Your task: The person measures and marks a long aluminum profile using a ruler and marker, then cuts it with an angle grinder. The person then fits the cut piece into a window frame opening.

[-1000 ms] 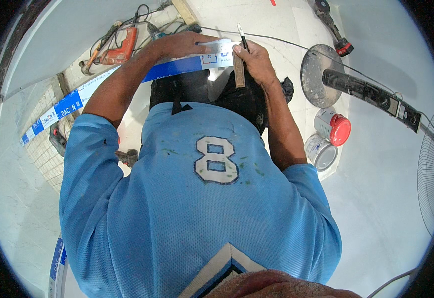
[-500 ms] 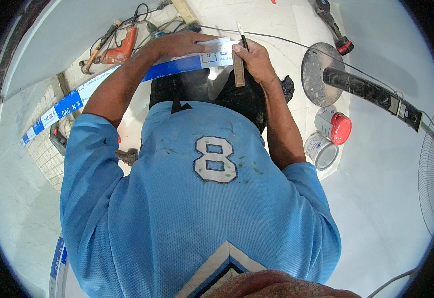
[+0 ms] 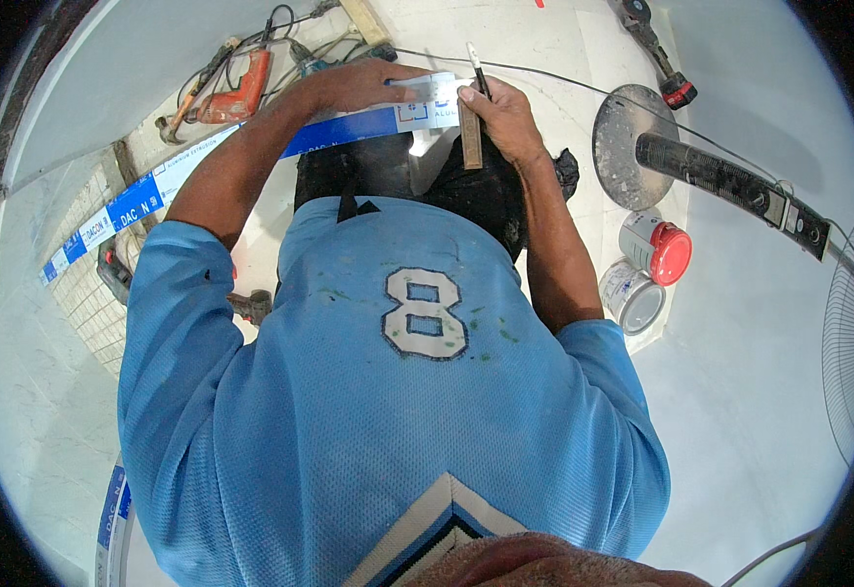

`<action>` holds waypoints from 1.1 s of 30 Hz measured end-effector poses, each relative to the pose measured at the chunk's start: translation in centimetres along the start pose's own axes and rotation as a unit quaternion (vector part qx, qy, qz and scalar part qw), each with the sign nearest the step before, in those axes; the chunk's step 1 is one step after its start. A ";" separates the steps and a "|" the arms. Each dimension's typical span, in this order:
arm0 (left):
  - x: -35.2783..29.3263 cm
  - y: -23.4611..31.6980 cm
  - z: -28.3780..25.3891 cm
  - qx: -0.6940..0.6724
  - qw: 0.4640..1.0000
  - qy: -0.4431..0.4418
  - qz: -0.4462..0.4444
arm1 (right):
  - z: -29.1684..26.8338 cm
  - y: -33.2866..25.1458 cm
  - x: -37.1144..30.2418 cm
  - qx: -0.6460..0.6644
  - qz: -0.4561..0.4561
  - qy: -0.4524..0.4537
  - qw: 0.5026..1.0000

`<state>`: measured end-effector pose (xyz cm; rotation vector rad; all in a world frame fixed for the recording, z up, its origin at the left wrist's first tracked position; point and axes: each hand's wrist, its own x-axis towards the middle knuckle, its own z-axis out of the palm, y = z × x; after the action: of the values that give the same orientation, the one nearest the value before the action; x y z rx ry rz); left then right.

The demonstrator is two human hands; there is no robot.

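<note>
Grip unchanged: right hand (image 3: 508,119) pinches flat bar (image 3: 471,139).

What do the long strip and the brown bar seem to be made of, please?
Long strip: probably metal under smooth printed film, judging by its crisp edges and shine. Brown bar: perhaps wood or rusted metal; its dull, mottled surface leaves it open.

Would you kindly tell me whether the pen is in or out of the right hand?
In: the right hand grips the pen, its white end sticking out.
</note>
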<state>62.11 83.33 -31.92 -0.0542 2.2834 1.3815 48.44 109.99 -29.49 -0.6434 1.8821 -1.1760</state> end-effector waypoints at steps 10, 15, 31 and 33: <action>-0.5 1.2 -0.1 0.011 0.999 0.012 -0.032 | -3.7 -1.9 -3.4 0.032 0.034 0.178 0.983; -0.1 0.5 -0.1 -0.011 0.999 -0.007 -0.032 | -2.4 -5.0 -4.9 -0.023 -0.101 0.222 0.970; -0.2 -0.6 1.2 -0.018 0.997 0.031 0.063 | 2.6 0.5 -4.6 -0.144 -0.107 0.221 0.959; -0.7 0.5 1.0 -0.031 0.998 0.027 0.051 | 3.2 0.7 -4.7 -0.087 -0.070 0.194 0.975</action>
<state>62.93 84.25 -31.65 0.0049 2.3145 1.5200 53.73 112.30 -29.15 -0.6887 2.3190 -1.3091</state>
